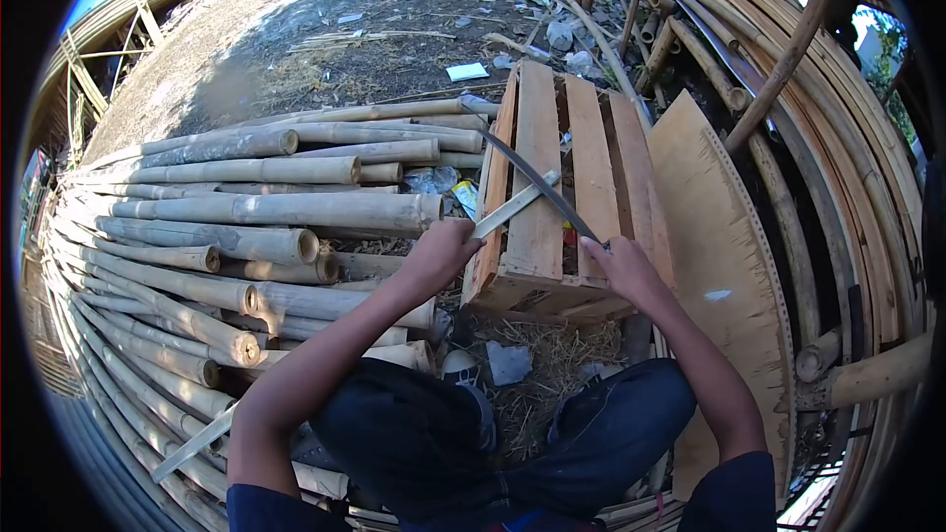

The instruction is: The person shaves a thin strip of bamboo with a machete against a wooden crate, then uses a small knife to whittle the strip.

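My left hand (442, 255) is closed around a long, pale bamboo strip (509, 210). Its far end lies over a wooden crate (597, 148), and its other end runs back beneath my left forearm towards the lower left. In my closed right hand (621, 268) is a long knife (564, 205) with a dark, narrow blade pointing up and left. The blade crosses the strip near its far end, above the crate's slats. My fingers hide most of the knife's handle.
Stacked bamboo poles (325, 209) fill the left side, cut ends facing me. A curved plywood sheet (724, 305) leans right of the crate, beside more long bamboo (788, 227). Between my feet lies a grey stone piece (508, 363) on straw. Litter is scattered on the ground beyond.
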The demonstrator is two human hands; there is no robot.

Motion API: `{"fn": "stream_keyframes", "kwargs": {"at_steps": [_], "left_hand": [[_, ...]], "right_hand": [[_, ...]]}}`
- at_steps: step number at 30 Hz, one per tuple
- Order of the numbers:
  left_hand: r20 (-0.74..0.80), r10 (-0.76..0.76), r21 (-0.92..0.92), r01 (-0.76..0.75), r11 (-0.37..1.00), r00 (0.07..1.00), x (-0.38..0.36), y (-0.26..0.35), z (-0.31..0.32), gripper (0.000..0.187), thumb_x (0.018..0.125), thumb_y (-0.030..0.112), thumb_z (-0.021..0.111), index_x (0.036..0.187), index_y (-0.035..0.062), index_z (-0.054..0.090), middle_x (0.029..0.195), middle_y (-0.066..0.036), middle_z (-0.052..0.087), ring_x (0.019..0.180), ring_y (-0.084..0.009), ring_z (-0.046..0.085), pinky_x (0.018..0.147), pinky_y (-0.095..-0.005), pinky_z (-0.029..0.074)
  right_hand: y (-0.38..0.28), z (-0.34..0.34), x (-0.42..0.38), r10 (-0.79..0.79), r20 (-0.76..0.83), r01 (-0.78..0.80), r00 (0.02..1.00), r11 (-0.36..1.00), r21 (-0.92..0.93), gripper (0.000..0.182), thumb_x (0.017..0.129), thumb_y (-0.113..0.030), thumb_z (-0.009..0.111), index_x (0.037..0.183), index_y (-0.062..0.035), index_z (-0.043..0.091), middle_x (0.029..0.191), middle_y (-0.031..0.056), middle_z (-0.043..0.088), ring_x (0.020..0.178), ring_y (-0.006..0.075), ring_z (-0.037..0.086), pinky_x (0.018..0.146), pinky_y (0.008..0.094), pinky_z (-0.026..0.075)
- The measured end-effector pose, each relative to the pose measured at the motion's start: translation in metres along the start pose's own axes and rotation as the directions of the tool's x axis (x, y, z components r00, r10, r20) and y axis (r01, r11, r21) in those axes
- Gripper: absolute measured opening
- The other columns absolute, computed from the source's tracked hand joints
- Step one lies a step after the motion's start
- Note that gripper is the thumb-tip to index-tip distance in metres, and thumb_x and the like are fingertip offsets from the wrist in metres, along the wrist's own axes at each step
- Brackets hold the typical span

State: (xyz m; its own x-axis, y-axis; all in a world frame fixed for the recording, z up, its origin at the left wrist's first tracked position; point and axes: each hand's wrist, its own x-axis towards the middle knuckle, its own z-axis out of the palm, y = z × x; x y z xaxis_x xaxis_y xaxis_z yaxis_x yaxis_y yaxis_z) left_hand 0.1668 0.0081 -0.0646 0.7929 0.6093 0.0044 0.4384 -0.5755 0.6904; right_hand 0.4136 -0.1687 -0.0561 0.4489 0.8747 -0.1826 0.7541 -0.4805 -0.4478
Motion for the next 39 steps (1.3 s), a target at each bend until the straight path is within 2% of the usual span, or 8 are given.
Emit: {"fn": "stream_keyframes", "kwargs": {"at_steps": [5, 6, 8, 19, 22, 26, 29, 39], "left_hand": [[0.020, 0.011, 0.112, -0.013, 0.994, 1.000, 0.002, 0.014, 0.001, 0.030, 0.093, 0.025, 0.058, 0.087, -0.0044, 0.062, 0.083, -0.027, 0.063, 0.085, -0.0451, 0.062, 0.077, -0.0541, 0.046], [0.023, -0.011, 0.141, 0.008, 0.990, 1.000, 0.003, 0.018, -0.002, 0.030, 0.093, 0.025, 0.058, 0.087, -0.0042, 0.062, 0.083, -0.026, 0.063, 0.086, -0.0449, 0.062, 0.078, -0.0545, 0.046], [0.019, -0.006, 0.177, 0.003, 0.984, 1.000, 0.004, 0.022, -0.003, 0.030, 0.093, 0.025, 0.058, 0.088, -0.0045, 0.062, 0.082, -0.027, 0.063, 0.086, -0.0455, 0.061, 0.077, -0.0546, 0.046], [0.019, -0.011, 0.099, 0.009, 0.995, 1.000, 0.001, 0.026, -0.007, 0.033, 0.090, 0.025, 0.061, 0.086, -0.0079, 0.060, 0.072, -0.028, 0.058, 0.072, -0.0432, 0.059, 0.069, -0.0468, 0.045], [0.080, -0.098, 0.024, 0.096, 0.995, 0.992, 0.004, 0.021, -0.008, 0.035, 0.090, 0.026, 0.062, 0.086, -0.0081, 0.061, 0.062, -0.018, 0.054, 0.058, -0.0246, 0.054, 0.063, -0.0407, 0.043], [0.154, -0.254, 0.016, 0.254, 0.967, 0.955, -0.005, 0.031, -0.018, 0.033, 0.089, 0.025, 0.059, 0.092, -0.0075, 0.064, 0.071, -0.026, 0.060, 0.071, -0.0408, 0.062, 0.069, -0.0462, 0.045], [0.091, -0.101, -0.021, 0.104, 0.994, 0.991, -0.001, 0.018, -0.012, 0.033, 0.091, 0.026, 0.062, 0.085, -0.0069, 0.061, 0.058, -0.011, 0.050, 0.055, -0.0154, 0.046, 0.057, -0.0367, 0.040], [0.011, -0.027, 0.222, 0.024, 0.975, 1.000, -0.003, 0.029, -0.006, 0.032, 0.091, 0.026, 0.059, 0.089, -0.0060, 0.063, 0.076, -0.030, 0.061, 0.081, -0.0468, 0.061, 0.074, -0.0525, 0.044]], "right_hand": [[0.022, 0.001, 0.009, 0.070, -0.027, -0.065, 0.997, 0.987, 0.144, 0.068, 0.098, -0.054, 0.046, 0.066, 0.0051, 0.056, 0.052, 0.0126, 0.054, 0.045, 0.0183, 0.058, 0.047, 0.0357, 0.046], [0.013, -0.002, 0.004, 0.085, -0.029, -0.079, 0.996, 0.986, 0.149, 0.068, 0.098, -0.054, 0.046, 0.066, 0.0051, 0.056, 0.052, 0.0126, 0.054, 0.045, 0.0183, 0.058, 0.047, 0.0357, 0.046], [-0.013, -0.009, -0.008, 0.019, 0.073, -0.033, 0.997, 0.980, 0.194, 0.068, 0.098, -0.052, 0.048, 0.077, 0.0116, 0.061, 0.057, 0.0276, 0.052, 0.058, 0.0448, 0.054, 0.059, 0.0510, 0.044], [0.020, 0.009, 0.011, 0.035, -0.035, -0.029, 0.999, 0.987, 0.155, 0.073, 0.096, -0.055, 0.051, 0.068, 0.0114, 0.057, 0.058, 0.0259, 0.056, 0.061, 0.0428, 0.061, 0.062, 0.0508, 0.046], [-0.010, 0.003, -0.004, -0.047, 0.005, 0.046, 0.999, 0.997, 0.064, 0.073, 0.096, -0.056, 0.051, 0.066, 0.0103, 0.057, 0.056, 0.0243, 0.055, 0.060, 0.0411, 0.061, 0.061, 0.0502, 0.047], [-0.001, -0.006, 0.008, 0.123, 0.026, -0.126, 0.992, 0.984, 0.126, 0.073, 0.095, -0.058, 0.051, 0.068, 0.0097, 0.057, 0.052, 0.0197, 0.052, 0.055, 0.0366, 0.061, 0.058, 0.0488, 0.048], [-0.004, -0.008, 0.002, 0.275, 0.118, -0.298, 0.954, 0.895, 0.331, 0.073, 0.096, -0.056, 0.050, 0.069, 0.0109, 0.055, 0.049, 0.0148, 0.048, 0.047, 0.0278, 0.055, 0.049, 0.0445, 0.042], [-0.025, -0.002, -0.003, 0.074, 0.158, -0.105, 0.985, 0.975, 0.196, 0.072, 0.095, -0.059, 0.050, 0.068, 0.0077, 0.059, 0.058, 0.0169, 0.057, 0.062, 0.0353, 0.063, 0.064, 0.0470, 0.049]]}}
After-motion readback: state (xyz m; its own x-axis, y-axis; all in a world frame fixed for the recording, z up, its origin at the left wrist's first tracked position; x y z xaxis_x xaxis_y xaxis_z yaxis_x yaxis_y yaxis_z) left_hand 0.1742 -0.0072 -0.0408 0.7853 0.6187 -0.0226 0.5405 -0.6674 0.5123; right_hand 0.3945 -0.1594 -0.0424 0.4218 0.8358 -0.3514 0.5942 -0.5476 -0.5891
